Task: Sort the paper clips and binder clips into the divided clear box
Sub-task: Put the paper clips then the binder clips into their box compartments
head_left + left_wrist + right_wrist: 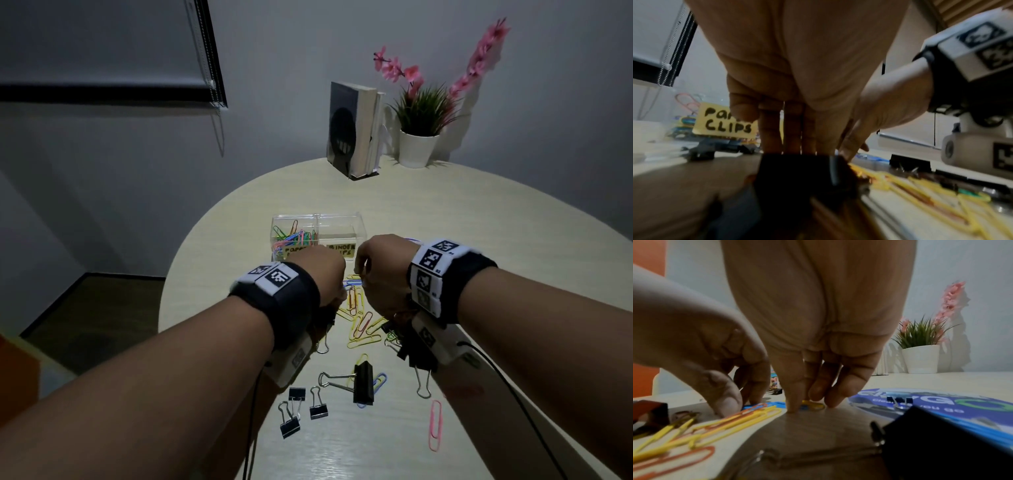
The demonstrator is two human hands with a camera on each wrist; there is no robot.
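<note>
A: On the table (445, 212), near its middle, stands the box (317, 236). It has 2 compartments. The left one holds paper clips (294, 238) and carries a yellow label (725, 123) reading "CLIPS". The right one shows only its own label; contents cannot be told.

B: Position of the hands?

A: Both are lowered, fingers down, just in front of the box, over the loose clips (358, 318). Left hand (322, 270): fingers point down, tips at the table by a blue clip (764, 405) and beside a black binder clip (797, 175). Whether it grips anything cannot be told.

B: Right hand?

A: Right hand (380, 270): thumb (791, 386) and curled fingers close around a yellow clip (813, 404) lying on the table. The grip is narrow.

B: Remaining items?

A: Yellow and orange clips lie between the wrists. Nearer the person lie 1 large binder clip (363, 382), 3 small ones (301, 407) and a pink clip (435, 425). A blue printed sheet (941, 404) lies under the right side. Books (356, 133) and a potted plant (418, 137) stand at the far edge.
</note>
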